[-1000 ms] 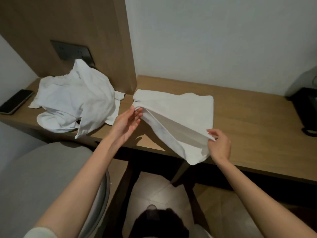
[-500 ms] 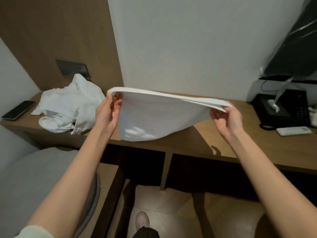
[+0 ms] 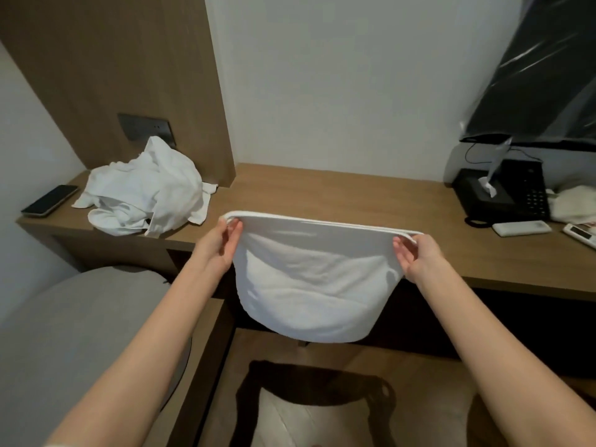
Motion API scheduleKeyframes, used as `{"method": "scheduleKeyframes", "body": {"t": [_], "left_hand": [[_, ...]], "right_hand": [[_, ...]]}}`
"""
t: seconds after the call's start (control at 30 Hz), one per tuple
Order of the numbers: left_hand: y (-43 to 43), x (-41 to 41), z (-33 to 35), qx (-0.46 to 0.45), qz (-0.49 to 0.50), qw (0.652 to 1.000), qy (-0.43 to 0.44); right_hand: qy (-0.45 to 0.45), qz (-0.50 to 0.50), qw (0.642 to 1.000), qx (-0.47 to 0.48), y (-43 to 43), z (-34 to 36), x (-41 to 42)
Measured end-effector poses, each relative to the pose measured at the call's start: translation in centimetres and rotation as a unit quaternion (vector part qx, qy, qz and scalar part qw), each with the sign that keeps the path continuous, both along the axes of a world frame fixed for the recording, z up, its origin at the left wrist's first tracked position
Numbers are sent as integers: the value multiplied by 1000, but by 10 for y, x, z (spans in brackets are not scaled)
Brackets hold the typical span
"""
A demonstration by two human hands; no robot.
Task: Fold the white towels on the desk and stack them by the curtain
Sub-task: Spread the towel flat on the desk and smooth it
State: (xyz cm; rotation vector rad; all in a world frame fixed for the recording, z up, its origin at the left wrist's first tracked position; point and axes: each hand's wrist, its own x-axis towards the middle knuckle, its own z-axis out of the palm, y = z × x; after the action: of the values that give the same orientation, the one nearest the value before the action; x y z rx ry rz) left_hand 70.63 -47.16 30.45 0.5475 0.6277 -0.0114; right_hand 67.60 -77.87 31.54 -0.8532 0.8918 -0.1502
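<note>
A white towel (image 3: 309, 285), folded double, hangs in the air in front of the wooden desk (image 3: 338, 195). My left hand (image 3: 219, 246) pinches its top left corner and my right hand (image 3: 416, 256) pinches its top right corner, so the top edge is stretched flat and the body sags below the desk's front edge. A crumpled heap of white towels (image 3: 145, 195) lies on the desk's left end, apart from both hands. No curtain shows in this view.
A dark phone (image 3: 50, 200) lies at the desk's far left. A black telephone (image 3: 506, 195) with a tissue box, a white remote (image 3: 521, 228) and a cloth sit at the right. A grey round chair (image 3: 64, 333) stands at lower left. A dark screen (image 3: 541, 75) hangs at upper right.
The towel lay on the desk a second ago; both hands lifted it by its corners. Since half a second ago it has come lower and nearer, hanging in front of the desk edge.
</note>
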Motion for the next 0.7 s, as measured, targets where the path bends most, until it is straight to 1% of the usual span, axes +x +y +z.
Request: {"method": "scheduleKeyframes", "body": {"t": [0.07, 0.13, 0.2, 0.3, 0.43, 0.7], "left_hand": [[4, -6, -16, -88, 3, 993, 79], [10, -16, -31, -112, 0, 985, 128], [18, -22, -43, -114, -2, 983, 147], [29, -22, -50, -108, -19, 985, 135], [31, -11, -49, -106, -39, 990, 86], [22, 44, -55, -81, -69, 991, 79]], "right_hand": [[18, -5, 998, 66, 3, -14, -8], [47, -25, 993, 104, 7, -25, -16], [59, -25, 991, 121, 12, -30, -25], [47, -7, 993, 110, 18, -37, -37], [5, -20, 997, 79, 18, -49, -37], [-62, -8, 998, 4, 6, -67, 17]]}}
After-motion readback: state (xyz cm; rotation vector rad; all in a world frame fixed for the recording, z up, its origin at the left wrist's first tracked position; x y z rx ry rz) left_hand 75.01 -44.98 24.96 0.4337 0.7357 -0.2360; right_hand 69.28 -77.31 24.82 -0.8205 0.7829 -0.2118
